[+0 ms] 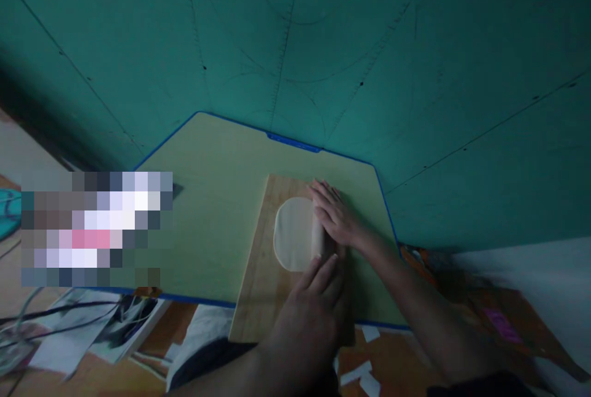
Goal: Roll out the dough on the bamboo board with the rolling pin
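Found a round, pale dough sheet (294, 234) lying flat on a wooden board (253, 298), toward its far half. Noted a pale, roll-like strip (317, 234) along the right edge of the sheet; cannot tell whether folded dough or a separate rod. Observed the right hand (335, 215) at the far end of the strip, with fingers extended and nearly together, touching it. Observed the left hand (316, 298) at the near end, with fingers bent, slightly parted, and tips on the strip. Cannot tell whether gripping or only pressing, in either case.

Recorded the board as resting on a pale green tabletop (207, 212) with a blue rim, and overhanging the near edge. Located a white-sided open box (146, 330) at lower left, holding dark cables (132, 317). Located a brown package (538, 317) at right, bearing a pink label (502, 325) too blurred to read. Logged tick-marked lines and arcs on a green panel (323, 46) beyond, and white paper scraps (369, 383) below the near edge.
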A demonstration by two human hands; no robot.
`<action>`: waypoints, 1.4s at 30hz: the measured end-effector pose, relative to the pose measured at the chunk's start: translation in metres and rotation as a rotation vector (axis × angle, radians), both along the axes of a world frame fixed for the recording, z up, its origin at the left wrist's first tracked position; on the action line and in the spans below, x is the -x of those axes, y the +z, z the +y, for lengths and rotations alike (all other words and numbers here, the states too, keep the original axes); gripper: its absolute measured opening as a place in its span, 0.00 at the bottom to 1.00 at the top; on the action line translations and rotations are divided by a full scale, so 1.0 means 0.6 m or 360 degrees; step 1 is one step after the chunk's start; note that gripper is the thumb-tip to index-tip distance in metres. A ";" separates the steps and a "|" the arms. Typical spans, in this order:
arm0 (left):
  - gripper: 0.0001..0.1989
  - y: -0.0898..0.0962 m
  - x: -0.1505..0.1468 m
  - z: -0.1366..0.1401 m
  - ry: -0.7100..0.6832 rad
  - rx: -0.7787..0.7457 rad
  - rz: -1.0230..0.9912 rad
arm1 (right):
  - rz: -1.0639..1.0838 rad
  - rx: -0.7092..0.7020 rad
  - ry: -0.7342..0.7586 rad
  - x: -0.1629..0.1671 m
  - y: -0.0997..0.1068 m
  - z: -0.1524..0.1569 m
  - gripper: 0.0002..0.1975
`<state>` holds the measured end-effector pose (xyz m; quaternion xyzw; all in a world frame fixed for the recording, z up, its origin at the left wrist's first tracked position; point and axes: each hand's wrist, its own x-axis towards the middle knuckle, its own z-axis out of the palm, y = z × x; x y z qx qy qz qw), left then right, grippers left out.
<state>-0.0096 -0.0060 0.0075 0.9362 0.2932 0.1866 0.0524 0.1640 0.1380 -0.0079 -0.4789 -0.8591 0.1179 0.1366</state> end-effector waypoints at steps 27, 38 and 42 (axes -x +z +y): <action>0.22 -0.010 0.016 -0.010 0.0033 0.0017 -0.0028 | -0.0107 0.0008 -0.0092 0.035 0.015 -0.006 0.26; 0.37 -0.056 0.159 -0.039 0.0491 0.0069 -0.0107 | -0.0107 -0.0073 -0.0061 0.243 0.041 0.032 0.20; 0.35 -0.040 0.102 -0.026 0.0449 0.0070 -0.0053 | -0.0166 -0.0046 -0.0018 0.176 0.034 0.022 0.21</action>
